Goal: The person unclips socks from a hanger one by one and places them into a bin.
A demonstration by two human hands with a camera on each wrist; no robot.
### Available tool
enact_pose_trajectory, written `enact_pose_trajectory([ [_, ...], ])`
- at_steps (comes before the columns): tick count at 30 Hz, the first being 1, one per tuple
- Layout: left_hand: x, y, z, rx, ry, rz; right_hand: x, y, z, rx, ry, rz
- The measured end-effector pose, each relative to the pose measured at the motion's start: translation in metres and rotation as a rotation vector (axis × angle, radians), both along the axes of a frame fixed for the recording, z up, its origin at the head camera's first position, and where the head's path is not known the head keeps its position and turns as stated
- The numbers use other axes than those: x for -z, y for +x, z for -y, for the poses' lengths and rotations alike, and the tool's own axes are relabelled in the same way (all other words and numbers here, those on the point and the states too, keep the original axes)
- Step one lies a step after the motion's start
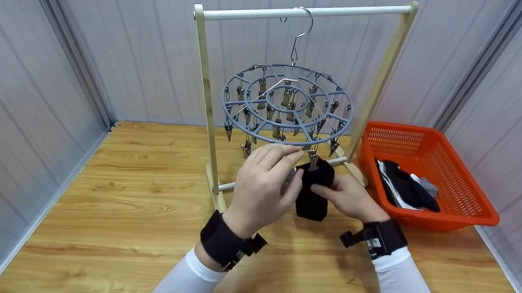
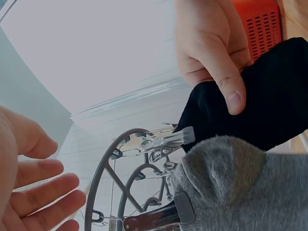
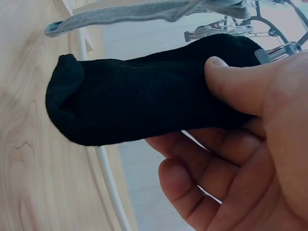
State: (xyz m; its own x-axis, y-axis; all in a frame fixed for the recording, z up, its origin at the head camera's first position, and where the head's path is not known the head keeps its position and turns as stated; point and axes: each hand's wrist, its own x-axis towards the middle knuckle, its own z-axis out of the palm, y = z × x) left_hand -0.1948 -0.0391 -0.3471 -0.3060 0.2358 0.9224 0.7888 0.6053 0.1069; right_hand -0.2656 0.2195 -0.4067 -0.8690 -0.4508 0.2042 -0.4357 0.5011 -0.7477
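Observation:
A black sock [image 1: 311, 205] hangs from a clip [image 1: 313, 162] at the near side of the round clip hanger [image 1: 285, 142]. My right hand [image 1: 353, 197] holds this sock near its clipped end, thumb [image 3: 231, 79] on the front and fingers behind. Left of the sock, my left hand [image 1: 262, 186] is raised beside the hanger's rim, and its fingers [image 2: 45, 187] are relaxed and hold nothing in the left wrist view. Close beside the black sock hangs a grey sock [image 2: 226, 178] in another clip [image 2: 185, 209]; my left hand hides it from the head view.
The hanger's metal hook [image 1: 310, 23] hangs on the white bar [image 1: 362, 11] of a wooden stand [image 1: 207, 90]. Several more clips dangle around its rings. At right, an orange basket [image 1: 472, 184] contains black and white cloth items [image 1: 411, 188]. Pale panel walls surround the wooden table [image 1: 107, 227].

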Motion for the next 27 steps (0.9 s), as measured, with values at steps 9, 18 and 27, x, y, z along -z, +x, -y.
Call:
enact_pose_trajectory([
  [9,0.015,-0.007,-0.003,0.031,-0.037,0.216,-0.003,0.003,0.002,-0.050,0.029,-0.004],
  [18,0.025,-0.014,-0.010,0.131,0.040,0.497,-0.009,0.010,0.009,-0.101,0.072,-0.015],
  [27,0.027,-0.019,-0.013,0.276,0.186,0.732,-0.011,0.014,0.013,-0.158,0.075,-0.005],
])
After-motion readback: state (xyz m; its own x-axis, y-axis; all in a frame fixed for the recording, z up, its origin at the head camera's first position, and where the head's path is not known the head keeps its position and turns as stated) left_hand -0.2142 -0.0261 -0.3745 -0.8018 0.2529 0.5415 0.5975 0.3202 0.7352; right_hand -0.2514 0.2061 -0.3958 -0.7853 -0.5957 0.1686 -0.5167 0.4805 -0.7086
